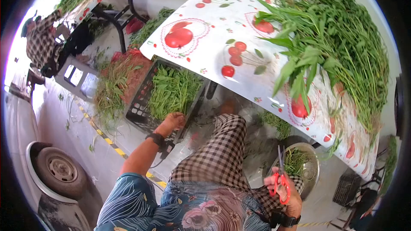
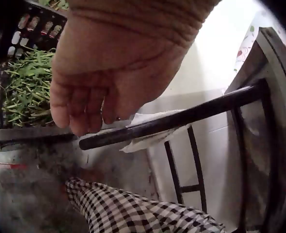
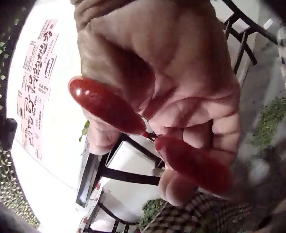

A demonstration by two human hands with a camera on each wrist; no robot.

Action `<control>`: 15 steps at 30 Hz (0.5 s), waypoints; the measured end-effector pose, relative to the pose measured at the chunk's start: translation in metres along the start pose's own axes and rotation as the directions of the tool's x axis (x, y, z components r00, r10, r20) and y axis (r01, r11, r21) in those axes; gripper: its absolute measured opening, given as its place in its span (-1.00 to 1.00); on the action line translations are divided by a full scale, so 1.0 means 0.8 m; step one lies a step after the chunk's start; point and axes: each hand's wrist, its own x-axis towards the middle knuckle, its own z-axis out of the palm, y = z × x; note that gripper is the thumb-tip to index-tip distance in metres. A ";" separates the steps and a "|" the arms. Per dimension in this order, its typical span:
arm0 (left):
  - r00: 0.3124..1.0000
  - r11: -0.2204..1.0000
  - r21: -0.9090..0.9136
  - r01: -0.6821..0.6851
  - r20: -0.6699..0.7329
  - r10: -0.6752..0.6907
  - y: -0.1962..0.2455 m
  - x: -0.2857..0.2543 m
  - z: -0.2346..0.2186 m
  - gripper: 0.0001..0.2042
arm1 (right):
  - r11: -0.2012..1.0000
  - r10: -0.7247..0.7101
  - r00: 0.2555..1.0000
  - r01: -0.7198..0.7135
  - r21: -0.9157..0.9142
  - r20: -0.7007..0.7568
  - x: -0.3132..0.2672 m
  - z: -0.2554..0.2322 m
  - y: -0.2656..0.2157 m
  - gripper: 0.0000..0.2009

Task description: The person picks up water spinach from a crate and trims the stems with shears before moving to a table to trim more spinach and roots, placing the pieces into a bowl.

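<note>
My left hand hangs at the near edge of a dark plastic crate filled with cut green stems. Its fingers are loosely bent, and nothing shows in the palm in the left wrist view. Over on the right, my right hand holds a pair of scissors by its red handles, blades pointing up and away from me. In the right wrist view the red handle loops lie across the fingers and thumb. Beyond the scissors stands a metal bowl with green trimmings.
A table with a fruit-print cloth stretches ahead, bearing a large heap of leafy stems. Loose stems lie on a red sack left of the crate. A grey crate, a car wheel and another person are farther left.
</note>
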 end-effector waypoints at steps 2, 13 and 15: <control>0.996 0.998 -0.033 -0.051 -0.072 0.048 -0.002 -0.005 0.000 -0.72 | 0.981 -0.007 0.997 0.022 -0.195 0.076 0.015 0.013 -0.020 -0.34; 0.933 0.964 0.253 -0.075 -0.324 0.158 -0.132 0.108 -0.045 -0.75 | 0.884 0.007 0.998 0.024 -0.467 0.066 0.082 0.096 -0.066 -0.20; 0.887 0.936 0.345 -0.072 -0.406 0.218 -0.153 0.134 -0.043 -0.73 | 0.899 0.034 0.999 -0.026 -0.437 0.010 0.086 0.091 -0.058 -0.17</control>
